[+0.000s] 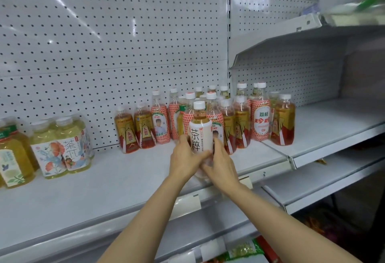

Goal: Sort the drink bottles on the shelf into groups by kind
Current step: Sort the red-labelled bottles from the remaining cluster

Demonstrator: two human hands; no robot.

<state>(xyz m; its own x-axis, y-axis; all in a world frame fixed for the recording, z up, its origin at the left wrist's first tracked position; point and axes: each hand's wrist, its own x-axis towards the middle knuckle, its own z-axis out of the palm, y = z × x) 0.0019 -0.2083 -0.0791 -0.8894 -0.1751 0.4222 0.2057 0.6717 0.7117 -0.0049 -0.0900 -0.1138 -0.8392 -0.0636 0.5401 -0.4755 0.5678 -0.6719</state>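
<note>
A tea bottle with a white label and white cap (200, 131) stands upright in front of a mixed cluster of drinks. My left hand (186, 159) grips its lower left side and my right hand (220, 164) grips its lower right side. Behind it stand several red-scaled lychee bottles (260, 121) and several gold-labelled amber bottles (126, 132), mingled together. Far left on the white shelf (104, 185) are yellow-green tea bottles with flower labels (62, 148) and darker tea bottles (14, 158).
White pegboard (104, 43) backs the shelf. An upper shelf (312, 39) juts out at right over a bare neighbouring shelf (333, 125). Price-tag holders (187, 202) line the front edge. Packaged goods (243, 250) lie on the shelf below.
</note>
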